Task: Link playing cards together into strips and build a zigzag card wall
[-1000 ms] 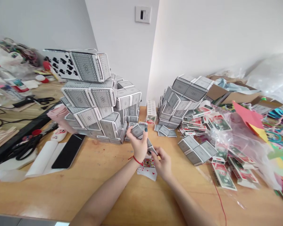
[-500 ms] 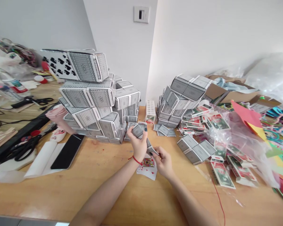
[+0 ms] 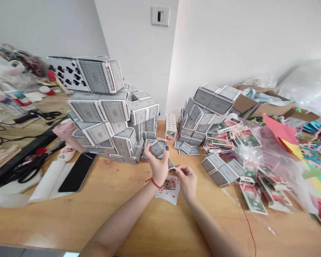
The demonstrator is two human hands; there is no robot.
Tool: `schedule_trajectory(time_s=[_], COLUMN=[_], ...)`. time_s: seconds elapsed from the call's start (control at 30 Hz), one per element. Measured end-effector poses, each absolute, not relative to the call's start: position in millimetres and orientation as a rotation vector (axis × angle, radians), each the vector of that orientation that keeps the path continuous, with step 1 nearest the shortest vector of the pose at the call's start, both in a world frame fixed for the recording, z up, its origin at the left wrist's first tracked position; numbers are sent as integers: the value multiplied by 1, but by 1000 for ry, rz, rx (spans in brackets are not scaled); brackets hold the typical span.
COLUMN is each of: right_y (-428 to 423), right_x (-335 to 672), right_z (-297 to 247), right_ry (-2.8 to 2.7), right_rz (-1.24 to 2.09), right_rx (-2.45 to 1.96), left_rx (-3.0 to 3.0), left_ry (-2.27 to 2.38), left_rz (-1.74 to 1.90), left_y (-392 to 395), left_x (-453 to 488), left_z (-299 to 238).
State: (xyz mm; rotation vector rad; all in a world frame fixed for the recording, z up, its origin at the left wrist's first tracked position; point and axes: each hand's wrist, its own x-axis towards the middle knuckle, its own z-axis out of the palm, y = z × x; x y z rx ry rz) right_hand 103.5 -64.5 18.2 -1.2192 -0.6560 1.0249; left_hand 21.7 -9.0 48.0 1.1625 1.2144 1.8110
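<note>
Grey-backed playing cards [image 3: 157,149] are gripped in my left hand [image 3: 159,169], its thumb pressed along one edge. At their lower right corner, the fingertips of my right hand [image 3: 186,178] pinch the card edge; how many cards it has hold of I cannot tell. Below the hands, face-up cards [image 3: 168,192] lie on the table, a red-suited face card among them. More grey-backed cards [image 3: 147,151] lie flat just behind my left hand. Blocks folded from cards form a tall stack [image 3: 107,114] at the left and a second stack [image 3: 203,114] at the right.
One folded card block [image 3: 223,169] sits right of my hands, near empty card boxes [image 3: 253,198] and clear plastic wrap. A phone [image 3: 77,173], white paper and black scissors [image 3: 32,167] lie at the left. A pack of boxes [image 3: 171,126] stands between the stacks.
My left thumb has shifted a little to the right over the held cards. The right hand has turned slightly and risen at the card corner, and more of the face-up cards shows.
</note>
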Motion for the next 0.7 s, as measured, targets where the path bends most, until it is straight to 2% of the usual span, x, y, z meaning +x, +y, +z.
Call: schedule_trajectory(time_s=[0.13, 0.37, 0.57, 0.7], right_y=[-72, -90, -92, -91], right_x=[95, 79, 80, 83], right_z=[15, 14, 12, 10], right_ry=[-588, -890, -896, -907], right_rz=[1019, 954, 742, 728], right_rx=[-1278, -1300, -1527, -1518], left_rx=[1252, 1411, 1351, 1329], left_ry=[1224, 1268, 1225, 1205], left_rz=[1846, 1846, 1719, 1678], left_y=[-13, -25, -34, -35], left_x=[21, 24, 31, 33], left_z=[51, 49, 38, 37])
